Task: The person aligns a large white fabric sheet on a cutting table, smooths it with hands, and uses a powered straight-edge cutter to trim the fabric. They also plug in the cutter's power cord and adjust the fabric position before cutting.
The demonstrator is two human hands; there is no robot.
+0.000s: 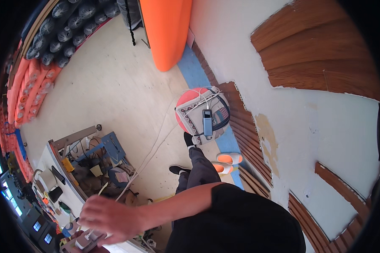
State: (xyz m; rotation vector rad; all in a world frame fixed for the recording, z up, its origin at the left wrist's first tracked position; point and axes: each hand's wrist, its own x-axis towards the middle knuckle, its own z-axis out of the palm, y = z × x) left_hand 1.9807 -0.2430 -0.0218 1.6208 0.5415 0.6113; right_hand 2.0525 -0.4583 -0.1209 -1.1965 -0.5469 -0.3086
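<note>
My right arm reaches across to the lower left. My right hand (112,217), slightly blurred, hovers palm down with its thumb apart from loosely bent fingers; I see nothing held in it. Below it is a pale power strip (82,241) with a white plug (88,234) on it. Dark fingers of my left hand (100,249) show at the strip's edge and seem to grip it; most of that hand is hidden. White cables (150,155) run from near my right hand to a round red stool (183,102), where a blue-grey handheld device (207,122) lies on a patterned cloth bag (190,114).
A sewing-machine table (65,168) with a cluttered underside stands at left. Orange slippers (229,158) lie beside my legs. Wrapped fabric rolls (65,33) are stacked at far left. A large orange roll (164,33) stands near the peeling wall (299,122).
</note>
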